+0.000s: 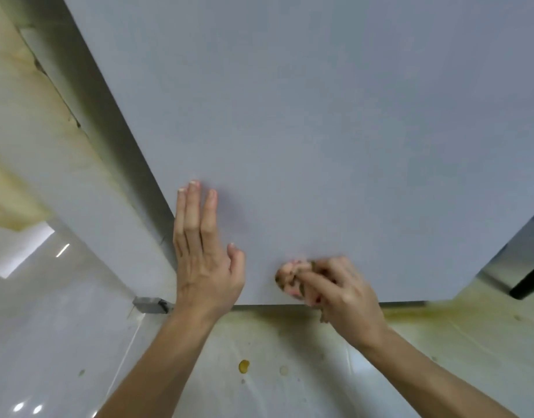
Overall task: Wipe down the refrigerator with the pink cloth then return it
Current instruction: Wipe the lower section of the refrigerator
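The grey refrigerator door (320, 116) fills most of the view, seen from above down to its bottom edge. My left hand (204, 254) lies flat on the door near its lower left corner, fingers straight and pointing up. My right hand (344, 291) grips the bunched pink cloth (291, 277), which is stained brown, and presses it against the door just above the bottom edge. Part of the cloth is hidden under my fingers.
Glossy pale floor tiles (259, 357) lie below the door, with a yellow spot (244, 366) and yellowish staining along the refrigerator's base. A small grey foot or bracket (149, 304) sits at the lower left corner. A dark appliance edge (524, 267) stands at right.
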`<state>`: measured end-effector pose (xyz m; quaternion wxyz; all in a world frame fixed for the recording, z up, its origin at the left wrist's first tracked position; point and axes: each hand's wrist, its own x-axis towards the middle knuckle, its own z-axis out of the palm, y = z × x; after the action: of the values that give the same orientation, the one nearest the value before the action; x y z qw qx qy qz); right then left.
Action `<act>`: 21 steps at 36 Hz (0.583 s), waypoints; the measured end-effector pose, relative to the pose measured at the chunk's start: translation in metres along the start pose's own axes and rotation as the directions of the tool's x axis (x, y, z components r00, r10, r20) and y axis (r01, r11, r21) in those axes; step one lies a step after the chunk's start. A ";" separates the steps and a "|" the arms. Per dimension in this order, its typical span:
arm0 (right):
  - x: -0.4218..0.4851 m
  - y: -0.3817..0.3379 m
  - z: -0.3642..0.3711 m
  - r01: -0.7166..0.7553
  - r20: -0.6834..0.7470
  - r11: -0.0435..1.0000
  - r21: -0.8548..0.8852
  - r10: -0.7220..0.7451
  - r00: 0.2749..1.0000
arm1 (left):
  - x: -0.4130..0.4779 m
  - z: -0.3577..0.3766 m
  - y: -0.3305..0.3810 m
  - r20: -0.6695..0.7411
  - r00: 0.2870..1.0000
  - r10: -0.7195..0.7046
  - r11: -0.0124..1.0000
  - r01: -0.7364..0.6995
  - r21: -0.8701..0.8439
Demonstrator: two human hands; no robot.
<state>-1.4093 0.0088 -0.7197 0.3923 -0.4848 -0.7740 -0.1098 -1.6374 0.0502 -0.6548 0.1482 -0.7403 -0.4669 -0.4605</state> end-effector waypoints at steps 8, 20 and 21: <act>0.144 -0.061 -0.066 -0.173 -0.628 0.955 0.241 0.289 0.723 | 0.019 -0.008 -0.001 -0.086 0.996 -0.019 0.999 0.016 -0.031; 0.055 -0.042 0.027 0.184 -0.215 0.982 -0.047 -0.190 0.958 | 0.024 -0.018 -0.015 -0.024 0.999 0.033 0.999 -0.033 -0.001; 0.035 -0.027 0.031 0.179 -0.113 0.982 -0.050 -0.184 0.976 | 0.022 -0.016 -0.013 0.001 0.999 0.050 0.999 -0.050 0.019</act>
<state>-1.4555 0.0350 -0.7099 0.4158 -0.4124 -0.7883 -0.1889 -1.6535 0.0587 -0.6313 0.1666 -0.7504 -0.4528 -0.4519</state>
